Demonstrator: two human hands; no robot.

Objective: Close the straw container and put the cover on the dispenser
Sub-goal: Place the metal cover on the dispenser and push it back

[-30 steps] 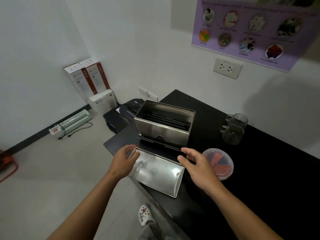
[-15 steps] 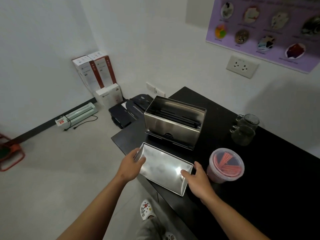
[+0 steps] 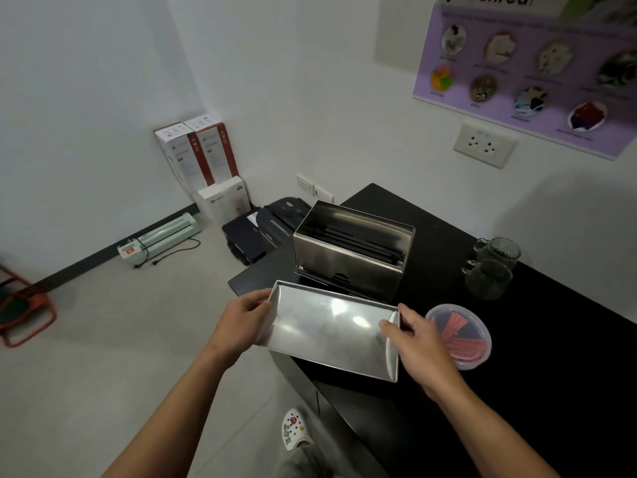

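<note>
A shiny steel cover (image 3: 327,332), shaped like a shallow tray with its hollow side up, is held just above the near edge of the black counter (image 3: 551,339). My left hand (image 3: 241,315) grips its left end and my right hand (image 3: 418,339) grips its right end. Behind it stands the steel dispenser (image 3: 348,250), its top open with dark straws inside. To the right sits the round clear straw container (image 3: 460,334) holding red straws, with its lid on.
Two glass mugs (image 3: 491,267) stand at the back right of the counter. On the floor to the left are a black shredder (image 3: 265,229), white and red boxes (image 3: 203,160) and a laminator (image 3: 162,234). An orange stool (image 3: 24,312) is at far left.
My right hand moved from hovering over the cover to gripping its right end. Both hands have raised and tilted the cover slightly off the counter.
</note>
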